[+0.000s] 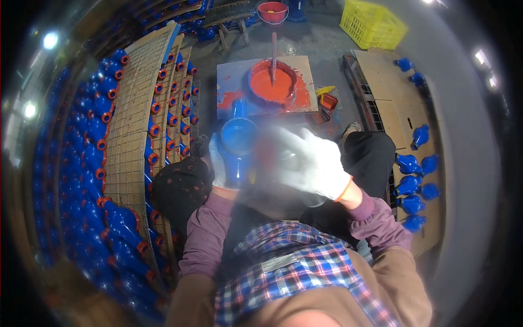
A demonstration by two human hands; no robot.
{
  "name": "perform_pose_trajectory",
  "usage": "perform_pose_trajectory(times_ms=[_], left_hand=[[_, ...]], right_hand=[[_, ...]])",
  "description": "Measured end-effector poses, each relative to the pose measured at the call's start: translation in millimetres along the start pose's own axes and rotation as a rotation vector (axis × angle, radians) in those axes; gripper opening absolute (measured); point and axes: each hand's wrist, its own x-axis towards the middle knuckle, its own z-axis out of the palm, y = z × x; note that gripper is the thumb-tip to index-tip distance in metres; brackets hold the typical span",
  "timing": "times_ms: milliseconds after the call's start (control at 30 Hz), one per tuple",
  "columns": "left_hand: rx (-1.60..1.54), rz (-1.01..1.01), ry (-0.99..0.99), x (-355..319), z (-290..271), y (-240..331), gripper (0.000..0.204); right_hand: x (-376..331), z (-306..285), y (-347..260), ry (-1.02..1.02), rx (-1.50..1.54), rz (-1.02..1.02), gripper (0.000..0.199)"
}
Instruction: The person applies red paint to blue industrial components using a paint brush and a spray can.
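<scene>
Gloves cover both hands. Left hand (pixel 219 163) is wrapped around a blue casting (pixel 238 150) held upright just left of centre, fingers closed on its body, round open end facing up. Right hand (pixel 313 161) sits just right of the casting, blurred; its fingers curl, but I cannot tell what they grip. At 12 o'clock, a basin (pixel 272 82) of orange-red paint rests on a smeared board (pixel 231 76), with a stick (pixel 274 54) standing in it. At 9 o'clock, rows of blue castings with orange rims (pixel 163 103) lie on mesh racks. At 3 o'clock, more blue castings (pixel 414 174) lie on cardboard (pixel 389 82). A yellow crate (pixel 372 23) sits at 1 o'clock
</scene>
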Motion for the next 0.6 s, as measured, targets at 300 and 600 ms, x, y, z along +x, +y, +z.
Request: perform_pose_trajectory(times_ms=[300,600], left_hand=[[0.041,0.044,0.01,7,-18,0,0.075],[0.164,0.106,-0.158,16,-34,-1,0.071]], right_hand=[[-46,-96,15,0.315,0.432,0.331,0.079],[-134,-121,121,0.531,0.016,0.641,0.083]])
